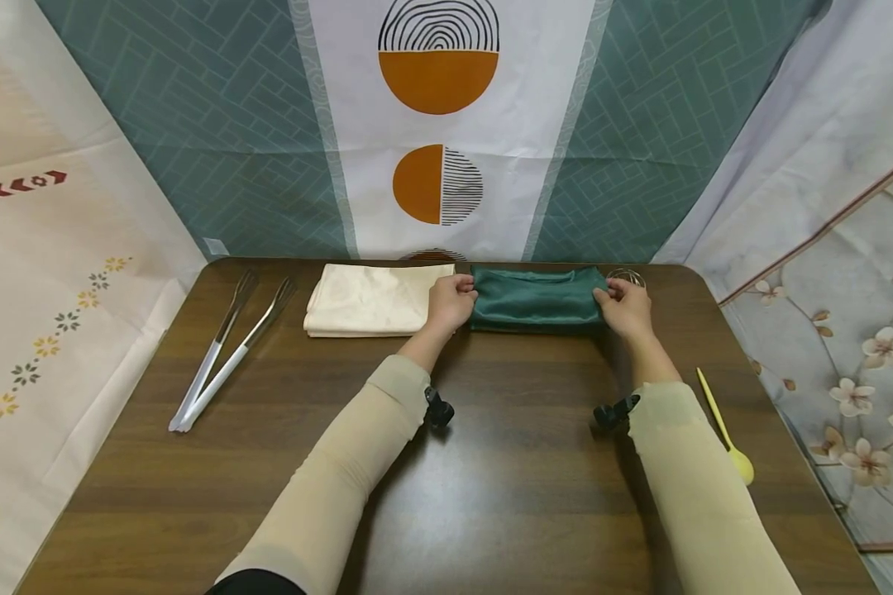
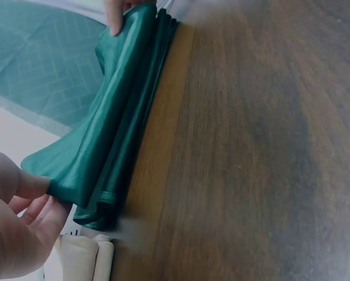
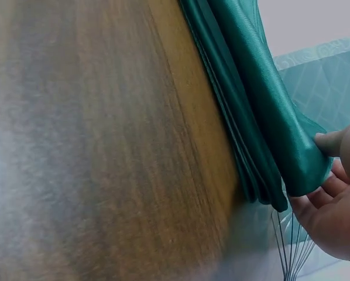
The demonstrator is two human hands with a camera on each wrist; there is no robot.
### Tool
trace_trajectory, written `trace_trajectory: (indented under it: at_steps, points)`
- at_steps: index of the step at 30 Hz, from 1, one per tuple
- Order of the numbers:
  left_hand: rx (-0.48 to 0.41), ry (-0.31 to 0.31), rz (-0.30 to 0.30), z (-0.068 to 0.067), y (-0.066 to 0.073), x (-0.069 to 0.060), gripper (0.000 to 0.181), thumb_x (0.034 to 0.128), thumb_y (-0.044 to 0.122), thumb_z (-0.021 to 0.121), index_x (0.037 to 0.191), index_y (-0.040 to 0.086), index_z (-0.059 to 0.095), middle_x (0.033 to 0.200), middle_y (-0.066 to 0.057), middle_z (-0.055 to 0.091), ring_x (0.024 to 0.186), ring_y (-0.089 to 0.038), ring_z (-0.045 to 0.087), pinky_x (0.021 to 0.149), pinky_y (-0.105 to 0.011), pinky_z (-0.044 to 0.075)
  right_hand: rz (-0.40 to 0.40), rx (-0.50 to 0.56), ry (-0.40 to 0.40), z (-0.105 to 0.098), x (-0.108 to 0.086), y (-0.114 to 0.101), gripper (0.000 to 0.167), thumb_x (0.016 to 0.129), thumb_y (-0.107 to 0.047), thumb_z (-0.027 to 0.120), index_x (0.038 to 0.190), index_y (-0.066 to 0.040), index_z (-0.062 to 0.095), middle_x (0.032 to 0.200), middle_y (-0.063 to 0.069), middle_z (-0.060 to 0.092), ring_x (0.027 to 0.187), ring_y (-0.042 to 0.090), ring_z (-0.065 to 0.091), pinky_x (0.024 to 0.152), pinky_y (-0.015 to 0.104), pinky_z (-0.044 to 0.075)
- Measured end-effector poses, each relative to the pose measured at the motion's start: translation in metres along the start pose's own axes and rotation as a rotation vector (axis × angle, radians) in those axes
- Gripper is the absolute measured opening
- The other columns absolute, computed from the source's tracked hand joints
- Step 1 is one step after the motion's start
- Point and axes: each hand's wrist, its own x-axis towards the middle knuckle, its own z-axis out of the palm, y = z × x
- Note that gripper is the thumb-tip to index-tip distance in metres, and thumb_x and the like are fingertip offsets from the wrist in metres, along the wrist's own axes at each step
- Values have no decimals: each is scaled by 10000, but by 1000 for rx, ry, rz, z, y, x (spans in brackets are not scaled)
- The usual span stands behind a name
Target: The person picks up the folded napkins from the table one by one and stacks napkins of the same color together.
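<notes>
A shiny dark green folded cloth (image 1: pixel 537 299) lies near the table's far edge, its upper layer lifted a little from the folds beneath. At its left end my left hand (image 1: pixel 450 302) pinches that layer between thumb and fingers, as the left wrist view shows on the green cloth (image 2: pixel 99 134). My right hand (image 1: pixel 627 309) pinches the opposite end; in the right wrist view its thumb lies on top of the green cloth (image 3: pixel 268 99). Beside the left hand is a folded cream cloth (image 1: pixel 375 299), partly behind that hand.
Metal tongs with pale handles (image 1: pixel 226 355) lie at the left. A wire whisk (image 1: pixel 627 277) sits behind the right hand, its wires (image 3: pixel 289 246) showing below the cloth. A yellow spoon (image 1: pixel 740 465) lies along the right side of the wooden table (image 1: pixel 521 496).
</notes>
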Motion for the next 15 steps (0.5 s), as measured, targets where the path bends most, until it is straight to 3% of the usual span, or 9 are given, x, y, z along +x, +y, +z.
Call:
trace_trajectory:
  at_steps: [5,12,15]
  points:
    - [51,1,5,3,-1,1,286,964,7,641,1244,-35,682,1130,-160,709,1059,-274,682,923,-356,546,-23,-31,8,2,6,3,428,1034,-174,593,1394,53,556,1274,271,616,1159,345,568,959,413,457]
    - [95,10,20,6,0,4,268,956,1,638,1216,-32,695,1096,-154,718,1058,-272,680,913,-361,548,-48,-29,26,7,11,7,377,1016,-146,620,1346,36,596,1216,248,635,1052,273,573,855,300,450]
    - [110,10,22,7,0,4,264,956,12,641,1211,-27,699,1089,-148,722,1051,-270,681,904,-365,551,-46,-25,31,7,11,8,367,1016,-152,624,1338,24,604,1210,242,634,1063,289,567,884,345,461]
